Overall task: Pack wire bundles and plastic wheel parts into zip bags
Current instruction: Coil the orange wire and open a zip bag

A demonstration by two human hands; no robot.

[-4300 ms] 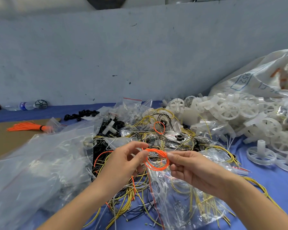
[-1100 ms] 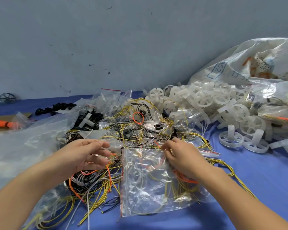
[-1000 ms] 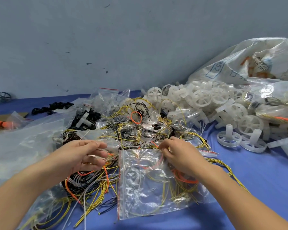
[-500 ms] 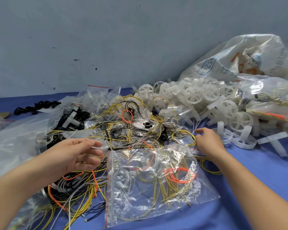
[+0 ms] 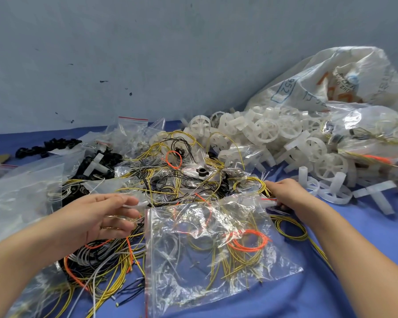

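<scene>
The clear crinkly zip bag (image 5: pixel 214 251) lies flat on the blue table (image 5: pixel 365 249), with an orange wire coil (image 5: pixel 248 240) inside. Right hand (image 5: pixel 287 193) pinches its far corner; left hand (image 5: pixel 97 219) hovers slack, holding nothing. Lifting by that corner alone could dump the wires.

At the upper right of the frame, the big white sack (image 5: pixel 326 81) behind my wheel parts carries a blue box holding "952", upside down to me. Its other blue and orange print I cannot read.
</scene>
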